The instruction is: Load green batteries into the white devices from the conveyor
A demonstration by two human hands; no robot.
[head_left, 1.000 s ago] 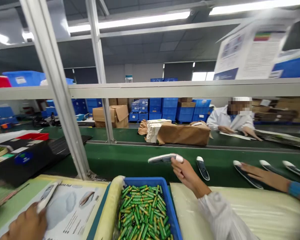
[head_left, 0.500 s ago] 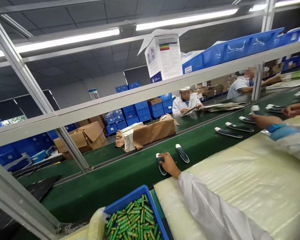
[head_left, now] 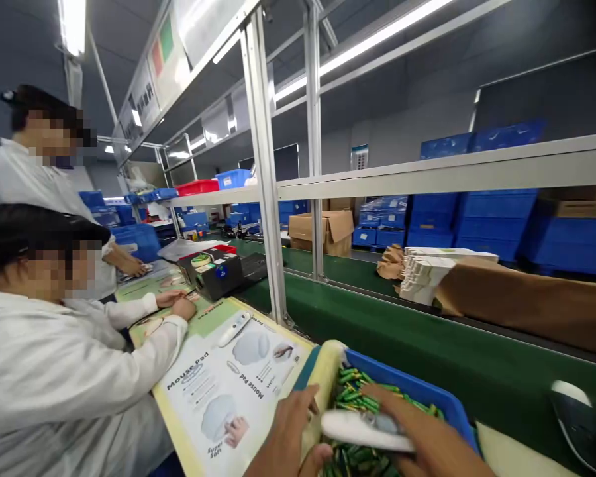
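Main change vs half a second ago: right hand (head_left: 427, 427) was down at a device on the green belt (head_left: 377, 324); it's now back over the blue tray (head_left: 407, 372) with a white device (head_left: 365, 430) in its grasp, pale side up; fingers wrap the right end, thumb detail blurred; looks like the same piece, can't confirm

Left hand (head_left: 288, 427) was out of view then; now it's at the left end of that device, thumb and forefinger parted around the tip, not clamped; can't tell whether they touch it

A second ago the left held a device over the printed sheet (head_left: 189, 397); now a second device (head_left: 235, 329) lies on that sheet, no hand on it; reads as parked there

Device in hand is above the green batteries (head_left: 350, 387), between both hands; the yellow roll (head_left: 330, 361) runs along the tray's left side; one more dark device (head_left: 573, 424) sits on the belt at the right edge, untouched

My read: pickup is done, work has shifted from belt to tray; both hands are now on station, with device and cells close together
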